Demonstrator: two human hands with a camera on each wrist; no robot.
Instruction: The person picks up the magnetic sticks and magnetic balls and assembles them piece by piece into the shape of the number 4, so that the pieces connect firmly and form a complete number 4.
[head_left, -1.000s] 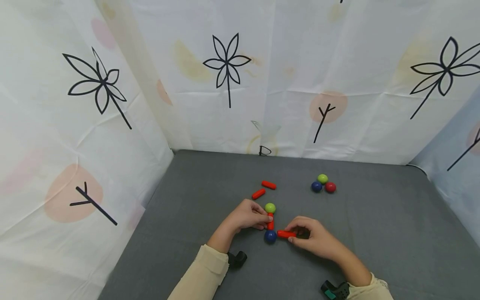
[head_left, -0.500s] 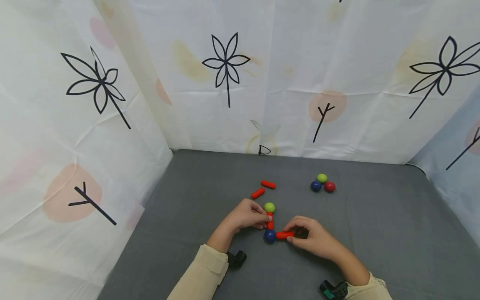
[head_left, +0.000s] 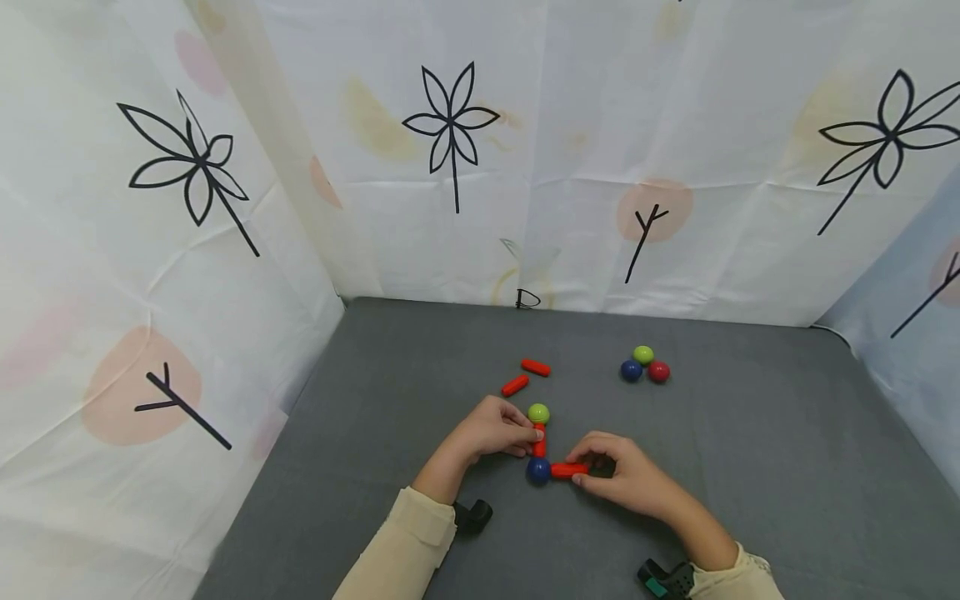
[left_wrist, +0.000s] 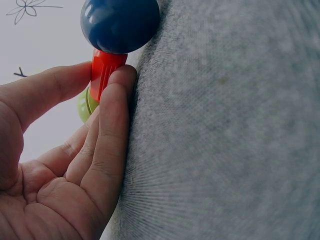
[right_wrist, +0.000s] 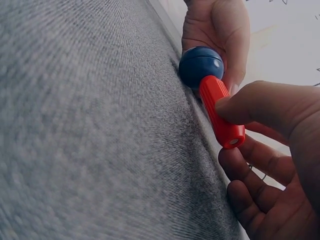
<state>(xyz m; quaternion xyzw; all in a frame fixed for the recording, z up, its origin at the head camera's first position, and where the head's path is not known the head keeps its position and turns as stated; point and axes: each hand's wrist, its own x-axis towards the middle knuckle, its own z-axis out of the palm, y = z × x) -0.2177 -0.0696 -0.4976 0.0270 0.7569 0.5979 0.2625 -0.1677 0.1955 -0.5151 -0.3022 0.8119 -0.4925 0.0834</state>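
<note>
My left hand [head_left: 491, 429] pinches an upright-running red rod [left_wrist: 105, 70] between thumb and fingers. At that rod's far end is a light green ball [head_left: 538, 413], and at its near end a blue ball [head_left: 538, 471]. From the right, my right hand [head_left: 626, 473] pinches a second red rod [right_wrist: 217, 112], whose left end meets the blue ball. Together the pieces form an L on the table. In the right wrist view, a small metallic disc shows in the rod's free end.
Behind the left hand lie two loose red rods, one slanted [head_left: 515, 385] and one farther back [head_left: 536, 367]. At the back right, a green ball [head_left: 642, 355], a blue ball [head_left: 631, 371] and a red ball [head_left: 658, 372] sit clustered. Patterned white cloth [head_left: 570, 150] hangs behind the grey tabletop [head_left: 750, 433].
My right hand has moved its red rod slightly left, closing the small gap to the blue ball. The left hand keeps its grip in the same place.
</note>
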